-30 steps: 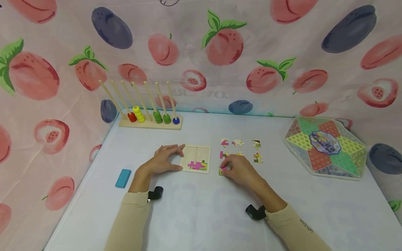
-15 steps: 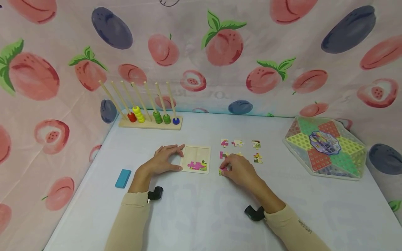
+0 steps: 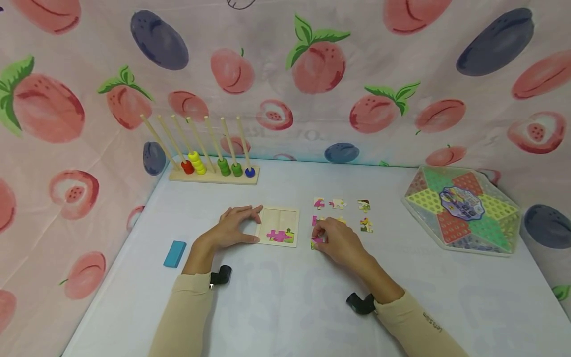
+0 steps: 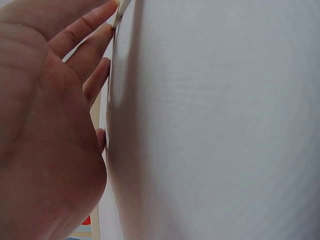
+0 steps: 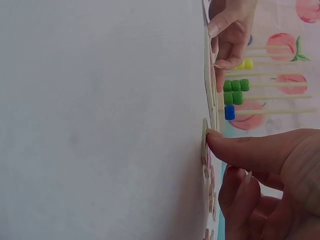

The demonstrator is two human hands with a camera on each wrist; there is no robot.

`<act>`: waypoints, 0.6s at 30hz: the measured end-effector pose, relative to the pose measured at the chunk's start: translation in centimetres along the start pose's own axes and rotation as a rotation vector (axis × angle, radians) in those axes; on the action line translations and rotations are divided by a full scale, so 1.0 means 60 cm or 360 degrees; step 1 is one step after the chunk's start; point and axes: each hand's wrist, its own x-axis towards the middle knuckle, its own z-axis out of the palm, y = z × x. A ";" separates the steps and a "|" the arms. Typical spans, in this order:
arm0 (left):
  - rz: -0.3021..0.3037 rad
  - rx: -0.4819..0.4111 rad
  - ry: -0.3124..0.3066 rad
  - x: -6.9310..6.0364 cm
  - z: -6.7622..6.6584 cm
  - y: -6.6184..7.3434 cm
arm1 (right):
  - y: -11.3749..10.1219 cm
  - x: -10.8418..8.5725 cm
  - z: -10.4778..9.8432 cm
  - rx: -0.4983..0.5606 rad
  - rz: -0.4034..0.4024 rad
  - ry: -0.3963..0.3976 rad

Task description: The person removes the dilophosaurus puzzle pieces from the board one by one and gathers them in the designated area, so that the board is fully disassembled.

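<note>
My left hand point(image 3: 229, 228) rests at the left side of a small square wooden puzzle tray point(image 3: 278, 218), its thumb at the near corner and a fingertip at the far corner. Joined pink and green jigsaw pieces point(image 3: 281, 235) lie inside, along the tray's near side. Right of the tray, my right hand point(image 3: 341, 240) pinches a pink and green jigsaw piece point(image 3: 314, 245) low at the table. In the right wrist view, the thumb point(image 5: 220, 142) presses on that piece's edge while the other fingers are curled. The hand partly covers more loose pieces behind it.
Other loose jigsaw pieces point(image 3: 338, 203) lie in rows beyond and beside the right hand. A wooden bead abacus point(image 3: 214, 179) stands at the back left. A blue block point(image 3: 175, 254) lies left of the left forearm. A clear hexagonal box point(image 3: 461, 210) sits at the right.
My right hand has shifted very slightly, its fingers staying at the same jigsaw piece. The left hand and the tray have not moved.
</note>
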 end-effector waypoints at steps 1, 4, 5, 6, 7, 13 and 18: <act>-0.0002 0.0001 -0.0001 0.000 0.000 0.000 | 0.000 0.000 0.000 0.0002 -0.0001 -0.0003; -0.0007 0.0003 -0.0003 0.000 0.001 -0.001 | -0.002 0.000 0.001 0.0004 0.0006 -0.0006; -0.0007 0.0006 -0.0003 0.000 0.001 -0.001 | -0.003 0.001 0.001 0.0004 0.0007 -0.0005; -0.0005 0.0014 -0.0002 0.000 0.001 -0.002 | -0.004 0.002 0.001 0.0007 0.0003 -0.0004; -0.0002 0.0022 0.0000 0.000 0.002 -0.003 | -0.006 0.003 0.001 0.0015 -0.0001 -0.0003; 0.0002 0.0030 -0.0005 -0.002 0.000 0.000 | -0.027 0.013 -0.008 0.0115 -0.0065 0.0022; 0.0009 0.0038 -0.0009 -0.002 0.000 0.001 | -0.050 0.026 -0.013 0.0171 -0.0150 -0.0015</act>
